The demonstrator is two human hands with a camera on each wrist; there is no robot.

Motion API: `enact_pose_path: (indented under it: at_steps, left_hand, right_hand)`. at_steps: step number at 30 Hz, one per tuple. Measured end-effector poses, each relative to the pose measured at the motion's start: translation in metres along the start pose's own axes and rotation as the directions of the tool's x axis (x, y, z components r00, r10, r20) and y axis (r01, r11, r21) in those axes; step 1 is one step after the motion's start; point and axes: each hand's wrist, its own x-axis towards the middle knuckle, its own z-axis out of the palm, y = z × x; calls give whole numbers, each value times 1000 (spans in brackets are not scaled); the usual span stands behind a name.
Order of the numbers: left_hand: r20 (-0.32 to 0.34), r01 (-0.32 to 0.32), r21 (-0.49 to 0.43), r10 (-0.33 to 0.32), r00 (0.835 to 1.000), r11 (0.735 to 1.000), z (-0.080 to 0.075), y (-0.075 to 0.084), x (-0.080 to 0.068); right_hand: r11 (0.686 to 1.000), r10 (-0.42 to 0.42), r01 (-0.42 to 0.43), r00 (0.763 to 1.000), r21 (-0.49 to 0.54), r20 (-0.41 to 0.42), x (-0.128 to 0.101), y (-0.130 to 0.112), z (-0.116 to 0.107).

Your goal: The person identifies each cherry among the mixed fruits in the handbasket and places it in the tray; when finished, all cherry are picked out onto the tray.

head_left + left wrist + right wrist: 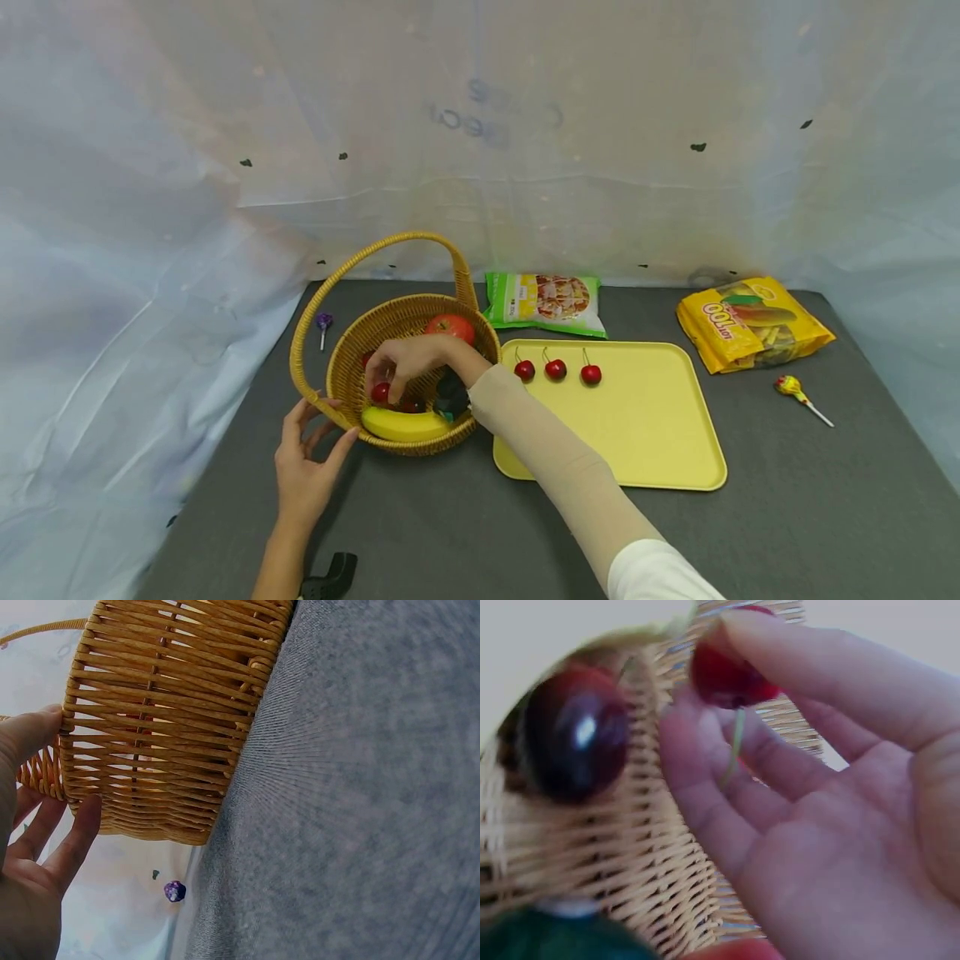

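A wicker basket (pixel 339 371) with a tall handle stands left of a yellow tray (pixel 645 425). My right hand (pixel 405 360) reaches into the basket and pinches a red cherry (pixel 381 392) between its fingertips; the right wrist view shows that cherry (pixel 724 675) held by thumb and finger, its green stem hanging down. A darker cherry (pixel 576 735) lies against the basket wall. A banana (pixel 401 424) and a tomato (pixel 451 326) also lie in the basket. My left hand (pixel 307 450) rests with straight fingers (pixel 75 844) against the basket's outer wall (pixel 165 727). Three cherries (pixel 556 369) sit in a row on the tray.
A green snack bag (pixel 545 302) lies behind the tray and a yellow snack bag (pixel 750 323) at the back right. One lollipop (pixel 797 392) lies right of the tray, a purple one (pixel 323 322) left of the basket. Pale plastic sheeting walls the grey tabletop.
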Motion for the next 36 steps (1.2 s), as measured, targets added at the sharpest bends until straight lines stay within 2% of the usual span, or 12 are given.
enact_pose_path:
  at_steps: [3,7,12,16,21,26,31,36]
  left_hand:
    - [3,3,-4,-3,1000,1000,0,-1,0]
    - [5,-1,-21,1,1000,1000,0,-2,0]
    - [5,-21,-30,21,1000,999,1,-3,0]
    - [2,-28,-16,28,1000,999,2,-2,0]
    - [-10,-24,-19,23,1000,1000,2,-3,0]
    - [-16,-6,-15,6,1000,1000,3,-3,0]
    - [-21,5,-17,-6,1000,1000,2,-2,-1]
    - [-17,7,-16,-7,1000,1000,3,-3,-1]
  right_hand:
    - [994,-78,80,996,71,-36,-9,-4,-5]
    - [977,-160,175,978,118,-132,-35,-12,-13]
    - [948,-251,294,926,123,-282,-92,-13,-21]
    - [921,-243,338,886,194,-394,-149,-4,-17]
    - [931,-157,305,829,199,-537,-208,16,0]
    - [948,-71,252,763,193,-643,-241,41,29]
    - [976,-73,193,728,101,-682,-246,53,55]
    - [994,-28,91,730,56,-683,-234,55,70]
